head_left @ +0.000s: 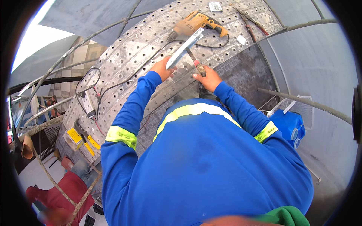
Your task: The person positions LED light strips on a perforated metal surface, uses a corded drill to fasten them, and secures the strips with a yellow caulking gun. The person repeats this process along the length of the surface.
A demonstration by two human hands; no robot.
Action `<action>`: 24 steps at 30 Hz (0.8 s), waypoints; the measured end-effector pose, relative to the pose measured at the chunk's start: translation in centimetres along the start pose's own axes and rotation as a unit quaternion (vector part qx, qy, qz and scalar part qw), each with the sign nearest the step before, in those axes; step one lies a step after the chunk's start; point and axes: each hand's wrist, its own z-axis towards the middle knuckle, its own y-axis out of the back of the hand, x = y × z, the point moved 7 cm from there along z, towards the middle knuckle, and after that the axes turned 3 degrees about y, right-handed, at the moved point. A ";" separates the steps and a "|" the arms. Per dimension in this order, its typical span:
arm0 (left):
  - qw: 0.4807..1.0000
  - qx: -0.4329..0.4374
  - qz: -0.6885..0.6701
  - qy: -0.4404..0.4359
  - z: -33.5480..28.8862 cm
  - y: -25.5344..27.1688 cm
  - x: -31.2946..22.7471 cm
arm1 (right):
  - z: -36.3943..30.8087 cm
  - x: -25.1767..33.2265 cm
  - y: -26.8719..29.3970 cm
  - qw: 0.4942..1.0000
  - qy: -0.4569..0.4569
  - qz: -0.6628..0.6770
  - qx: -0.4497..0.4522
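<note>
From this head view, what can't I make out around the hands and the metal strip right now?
- Left hand: its palm and grip on the metal strip are turned away from the head view.
- Right hand: holds a pliers-like tool; the tool's tip is too small to tell its type.
- Platform under the body: hidden by the blue shirt.
- Drill: its bit is behind the strip.

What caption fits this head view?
Left hand holds a metal channel, right hand snips, beside a drill.
</note>
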 end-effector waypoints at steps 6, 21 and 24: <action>0.997 -0.021 0.051 0.055 0.7 0.2 1.0 | 0.2 -0.4 -0.7 0.998 -0.033 -0.009 0.043; 0.967 0.156 -0.199 0.021 0.2 0.9 -1.2 | 1.1 -1.5 0.1 0.998 0.045 -0.031 -0.015; 0.963 0.157 -0.217 0.037 -0.1 0.4 -0.8 | -0.1 -1.2 0.3 0.998 0.015 0.020 0.050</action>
